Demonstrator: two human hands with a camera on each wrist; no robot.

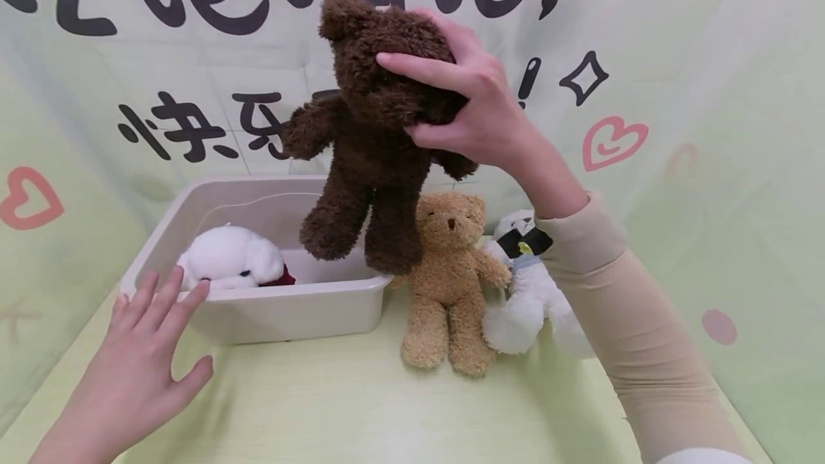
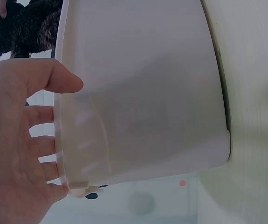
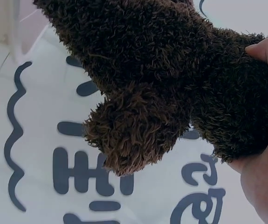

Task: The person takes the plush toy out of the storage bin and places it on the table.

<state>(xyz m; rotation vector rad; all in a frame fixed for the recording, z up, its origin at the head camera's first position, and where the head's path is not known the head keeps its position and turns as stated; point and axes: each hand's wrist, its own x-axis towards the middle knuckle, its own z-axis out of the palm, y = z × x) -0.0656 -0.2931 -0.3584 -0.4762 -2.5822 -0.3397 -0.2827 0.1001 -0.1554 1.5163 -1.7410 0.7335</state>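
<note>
Up in front of the wall, my right hand [image 1: 473,95] grips a dark brown teddy bear [image 1: 380,127] by its head, its legs hanging over the right end of a pale plastic bin [image 1: 296,313]. The right wrist view shows the bear's shaggy fur [image 3: 147,56] close up, with thumb and palm around the head. My left hand [image 1: 145,353] is at the bin's front left rim, fingers spread and fairly straight; in the left wrist view the fingertips are hidden behind the rim. Inside the bin, at its left, lies a white plush toy [image 1: 232,256] with a bit of dark red.
Right of the bin a light brown teddy bear [image 1: 447,285] sits on the pale table [image 1: 361,407]. Beside it is a white plush bear [image 1: 525,292] with a black bow, partly covered by my right forearm. A printed cloth [image 1: 709,185] with dark lettering and hearts forms the surrounding walls.
</note>
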